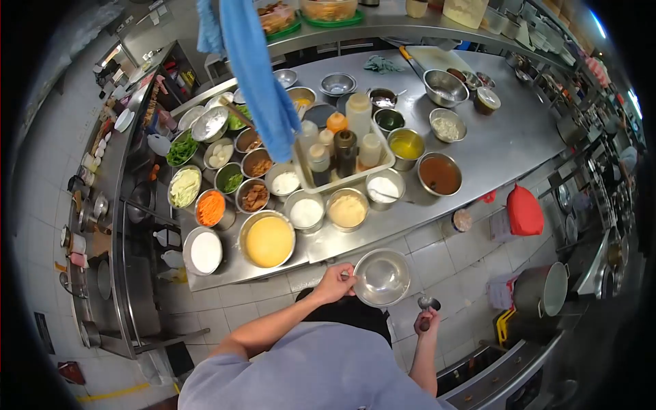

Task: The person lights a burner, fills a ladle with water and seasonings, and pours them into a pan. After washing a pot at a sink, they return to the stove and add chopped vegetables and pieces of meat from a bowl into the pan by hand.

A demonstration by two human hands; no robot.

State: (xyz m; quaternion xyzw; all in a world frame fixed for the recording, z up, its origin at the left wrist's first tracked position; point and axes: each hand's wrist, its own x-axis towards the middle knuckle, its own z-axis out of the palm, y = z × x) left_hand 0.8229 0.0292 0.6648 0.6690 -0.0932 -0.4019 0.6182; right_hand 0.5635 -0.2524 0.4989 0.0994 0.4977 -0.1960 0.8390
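My left hand (pixel 335 283) grips the rim of a shiny metal bowl (pixel 382 277), holding it in front of me past the counter's edge. The bowl looks empty inside. Lower right, my right hand (pixel 428 321) is closed around the handle of a ladle (pixel 429 303), its small round cup pointing away from me. Nearest the left hand on the counter stand a large bowl of yellow liquid (pixel 268 241), a bowl of white powder (pixel 305 212) and a bowl of pale yellow crumbs (pixel 347 210).
A steel counter (pixel 499 130) carries many ingredient bowls, including shredded carrot (pixel 212 208) and brown sauce (pixel 440 173). A tray (pixel 335 181) holds several squeeze bottles. A blue cloth (pixel 256 82) hangs over the counter. On the right stand a large pot (pixel 540 290) and a red bag (pixel 525 210).
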